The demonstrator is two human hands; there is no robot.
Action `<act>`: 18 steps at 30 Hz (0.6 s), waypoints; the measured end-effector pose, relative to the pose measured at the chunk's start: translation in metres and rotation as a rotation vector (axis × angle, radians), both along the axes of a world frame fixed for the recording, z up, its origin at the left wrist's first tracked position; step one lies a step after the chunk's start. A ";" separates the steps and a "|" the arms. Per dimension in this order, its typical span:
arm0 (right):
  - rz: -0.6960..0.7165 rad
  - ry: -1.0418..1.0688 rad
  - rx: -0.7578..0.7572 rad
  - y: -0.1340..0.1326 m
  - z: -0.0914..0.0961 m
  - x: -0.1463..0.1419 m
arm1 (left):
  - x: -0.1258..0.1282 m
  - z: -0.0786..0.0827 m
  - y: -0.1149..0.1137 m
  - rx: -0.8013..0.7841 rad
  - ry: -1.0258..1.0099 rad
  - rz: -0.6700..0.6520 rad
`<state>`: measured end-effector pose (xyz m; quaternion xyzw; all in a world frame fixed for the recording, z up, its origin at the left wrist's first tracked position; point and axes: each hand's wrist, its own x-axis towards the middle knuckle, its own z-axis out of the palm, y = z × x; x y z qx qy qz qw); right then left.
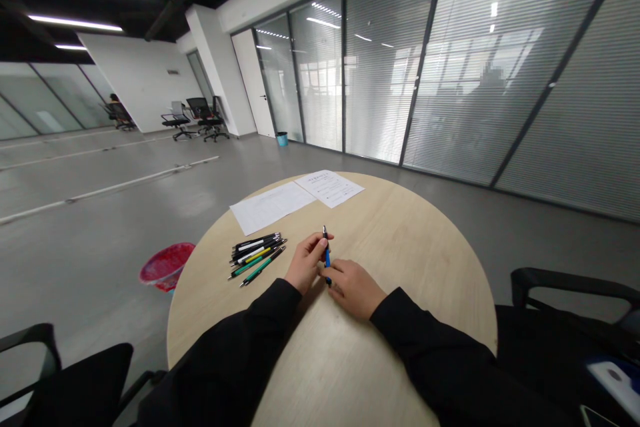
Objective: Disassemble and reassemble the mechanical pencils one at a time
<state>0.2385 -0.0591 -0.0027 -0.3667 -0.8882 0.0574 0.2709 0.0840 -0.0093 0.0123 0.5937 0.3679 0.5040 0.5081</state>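
Observation:
Between my two hands is a blue pen (327, 256) with a silver tip and dark ends, pointing away from me above the round wooden table (400, 240). My left hand (306, 260) pinches its upper part between thumb and fingers. Lower down, the fingers of my right hand (354, 285) close on the pen's near end. To the left of my left hand lies a pile of several pens, among them a green pen (263, 267), a yellow pen (259, 255) and black ones.
Two sheets of printed paper, a left sheet (273, 205) and a right sheet (331, 188), lie at the table's far edge. A red basin-like container (166, 265) stands on the floor at left. Black chairs flank the table, one armrest (570, 283) at right. Glass partitions (385, 73) stand beyond.

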 end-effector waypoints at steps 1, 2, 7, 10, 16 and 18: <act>-0.013 -0.007 0.021 0.000 0.000 0.000 | 0.000 0.001 -0.001 0.012 0.004 -0.009; -0.024 -0.011 0.040 -0.001 0.000 -0.001 | 0.000 0.003 -0.002 0.024 0.008 -0.014; -0.041 -0.020 0.092 -0.001 -0.001 -0.001 | 0.000 0.009 -0.005 0.071 0.016 0.001; -0.039 -0.026 0.090 0.000 -0.001 0.000 | -0.001 0.008 -0.004 0.079 0.024 0.000; -0.036 -0.034 0.069 0.000 0.000 0.000 | -0.002 0.007 -0.004 0.075 0.039 -0.005; -0.030 -0.039 0.065 0.000 0.001 0.001 | -0.002 0.008 -0.005 0.073 0.045 -0.003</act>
